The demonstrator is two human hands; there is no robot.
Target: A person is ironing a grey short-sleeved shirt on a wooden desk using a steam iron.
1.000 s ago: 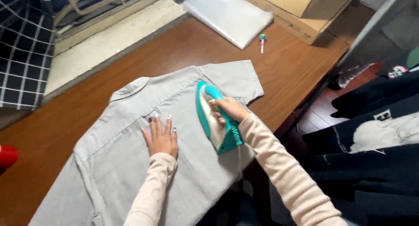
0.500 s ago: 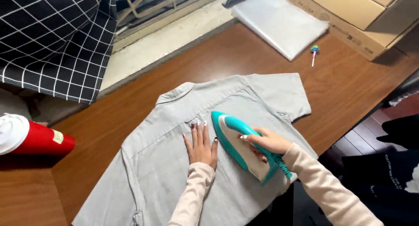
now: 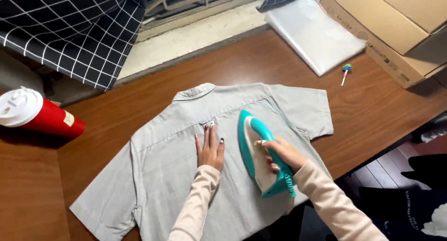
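Note:
A light grey short-sleeved shirt (image 3: 163, 176) lies back-up on a brown wooden table (image 3: 111, 115), collar toward the window. My left hand (image 3: 209, 150) presses flat on the shirt's middle, fingers together and pointing at the collar. My right hand (image 3: 281, 155) grips the handle of a teal and white iron (image 3: 256, 150), which rests on the shirt just right of my left hand, tip aimed at the yoke seam.
A red cup with a white lid (image 3: 35, 115) lies at the table's left. A clear plastic bag (image 3: 314, 33), a small lollipop (image 3: 345, 72) and cardboard boxes (image 3: 396, 27) sit at the back right. Black checked cloth (image 3: 70, 31) hangs at the back left. Dark clothes (image 3: 419, 199) are lower right.
The iron has slid slightly toward the collar beside my left hand. The camera view has shifted left, bringing the red cup fully into sight.

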